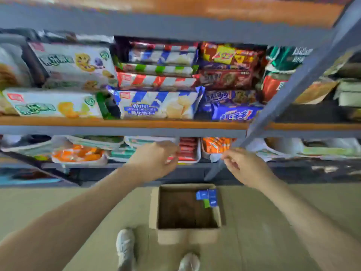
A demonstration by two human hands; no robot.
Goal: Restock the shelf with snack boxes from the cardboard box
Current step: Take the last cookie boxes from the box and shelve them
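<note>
Both hands are reaching toward the lower shelf [125,132] at frame centre. The left hand [156,159] is curling at a white tray of red snack boxes [187,149]; its grip is unclear. The right hand [244,165] is pinching narrow, contents unclear. Below, the square cardboard box [154,208] is holding small glossy blue boxes [207,195].

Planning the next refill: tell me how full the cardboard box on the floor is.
Nearly empty: the cardboard box shows mostly bare brown bottom, with a few small blue boxes in one corner.
</note>
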